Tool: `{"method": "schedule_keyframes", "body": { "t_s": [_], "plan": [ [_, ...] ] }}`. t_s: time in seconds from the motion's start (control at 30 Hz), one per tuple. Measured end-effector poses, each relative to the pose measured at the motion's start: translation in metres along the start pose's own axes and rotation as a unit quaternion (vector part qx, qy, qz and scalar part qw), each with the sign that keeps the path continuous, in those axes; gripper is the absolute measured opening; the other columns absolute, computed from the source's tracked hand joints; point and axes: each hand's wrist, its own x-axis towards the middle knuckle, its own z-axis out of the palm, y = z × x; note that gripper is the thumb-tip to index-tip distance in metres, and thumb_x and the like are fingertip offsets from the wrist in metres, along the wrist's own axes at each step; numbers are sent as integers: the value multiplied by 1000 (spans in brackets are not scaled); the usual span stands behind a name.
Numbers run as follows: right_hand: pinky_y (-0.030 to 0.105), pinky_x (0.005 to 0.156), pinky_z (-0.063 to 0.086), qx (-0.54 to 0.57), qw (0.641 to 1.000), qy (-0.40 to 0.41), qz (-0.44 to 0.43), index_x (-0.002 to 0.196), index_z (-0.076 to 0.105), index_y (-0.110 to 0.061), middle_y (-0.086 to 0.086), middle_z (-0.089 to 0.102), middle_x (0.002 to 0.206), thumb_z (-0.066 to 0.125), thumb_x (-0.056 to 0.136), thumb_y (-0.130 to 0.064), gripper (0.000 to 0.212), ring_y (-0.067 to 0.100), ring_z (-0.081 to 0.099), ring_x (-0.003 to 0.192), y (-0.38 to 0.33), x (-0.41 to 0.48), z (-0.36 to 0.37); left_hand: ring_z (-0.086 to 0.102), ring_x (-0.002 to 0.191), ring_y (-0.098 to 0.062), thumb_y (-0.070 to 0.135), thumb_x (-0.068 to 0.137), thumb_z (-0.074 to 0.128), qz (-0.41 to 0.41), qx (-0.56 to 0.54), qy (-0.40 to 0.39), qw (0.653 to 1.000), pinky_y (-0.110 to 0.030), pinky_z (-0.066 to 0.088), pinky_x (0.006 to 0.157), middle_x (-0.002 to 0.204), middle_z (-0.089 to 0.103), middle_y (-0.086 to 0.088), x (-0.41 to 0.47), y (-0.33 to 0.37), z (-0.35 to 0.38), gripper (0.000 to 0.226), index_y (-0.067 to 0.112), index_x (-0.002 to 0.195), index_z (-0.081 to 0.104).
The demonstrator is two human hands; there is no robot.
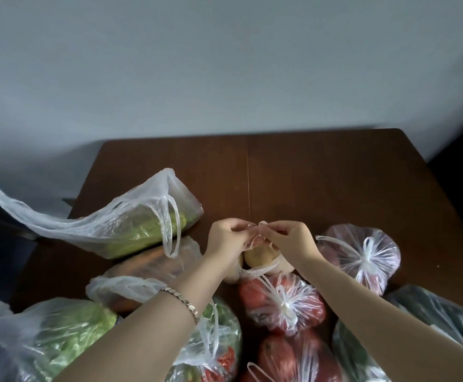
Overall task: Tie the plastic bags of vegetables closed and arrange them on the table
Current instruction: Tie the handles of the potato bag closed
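Currently, the left hand (226, 239) and right hand (292, 242) each pinch a handle of the bag of potatoes (257, 257), fingertips nearly meeting above it. The bag rests midway between the left and right edges of the table (321, 183), touching a tied bag of tomatoes (282, 301).

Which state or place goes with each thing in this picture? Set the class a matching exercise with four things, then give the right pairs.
Things:
1. bag of pale round vegetables
2. middle bag of red vegetables
3. back-left bag of green vegetables
4. bracelet

States or places:
A. lying open, handles loose
B. on the left wrist
C. knotted shut
D. handles pinched by the left hand and right hand

Pairs: 1-D, 2-C, 3-A, 4-B
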Motion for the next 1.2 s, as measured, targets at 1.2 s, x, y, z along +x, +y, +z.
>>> {"method": "schedule_keyframes", "body": {
  "t_s": [1.2],
  "plan": [
    [22,73,54,-122,980,17,-159,85,75,-8,2,67,88,64,78,8,20,6,62,71,17,-14,0,71,75,-24,5,83,64,24,80,31,996,-27,57,70,80,70,-15,-3,-17,-10,16,11,68,62]
  ]
}}
